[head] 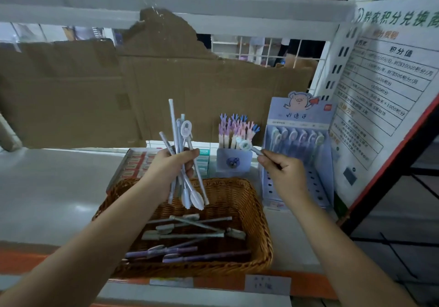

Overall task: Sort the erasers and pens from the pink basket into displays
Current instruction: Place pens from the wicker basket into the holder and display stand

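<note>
Pinching one round-topped pen (pixel 249 146) by its lower barrel, the right hand (pixel 282 176) has thumb and forefinger closed on it and the other fingers curled under. The pen's long axis runs from the fingers up and to the left, so its round cap sits in front of the small pen cup (pixel 234 161). The blue tiered display (pixel 318 183) it looks meant for stands just right of the hand and a little farther back, and its top row of matching pens (pixel 297 137) stands upright. To my eye the pen needs swinging rightward and tipping upright before it can go into a slot. The left hand (pixel 171 166), farther from the display, is wrapped around a splayed bundle of pens (pixel 177 135) above the wicker basket (pixel 259 214), where loose pens (pixel 187 233) lie crosswise.
</note>
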